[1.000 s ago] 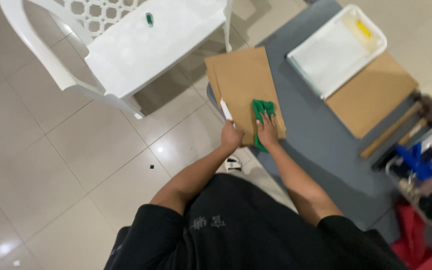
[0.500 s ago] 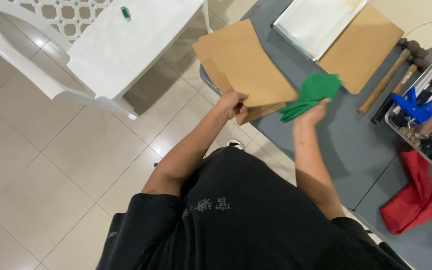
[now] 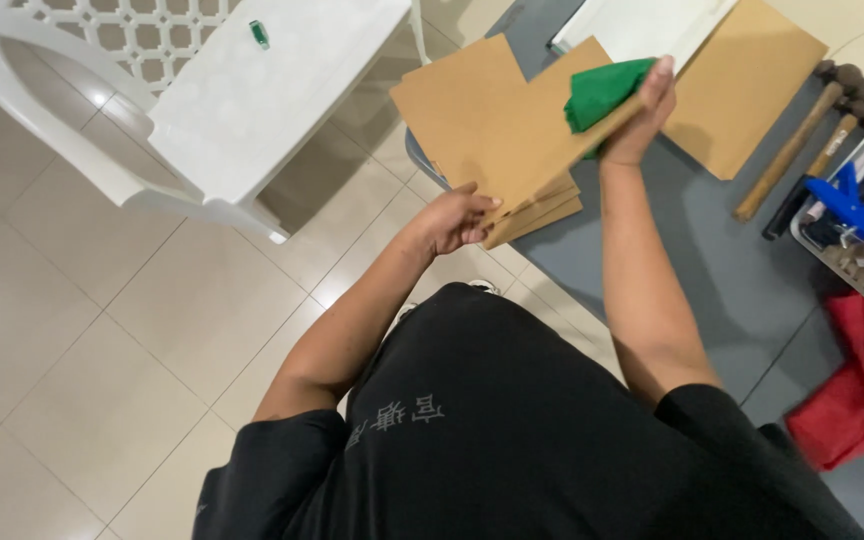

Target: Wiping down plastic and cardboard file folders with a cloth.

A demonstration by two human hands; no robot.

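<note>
Lifting a Brown Board With Both Hands

Tilted brown board (image 3: 512,120) rises off the stack (image 3: 542,212) at the grey table (image 3: 712,270) edge. Right hand (image 3: 637,110) clamps its far edge together with a green cloth (image 3: 602,90); left hand (image 3: 452,220) pinches the near corner.

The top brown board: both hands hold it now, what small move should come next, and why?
Probably lift the top brown board a little further off the stack and clear of it. Its far edge is already raised by the right hand, which also pinches the green cloth, while the left hand grips the near edge, so the board is tilted and only partly free.
</note>
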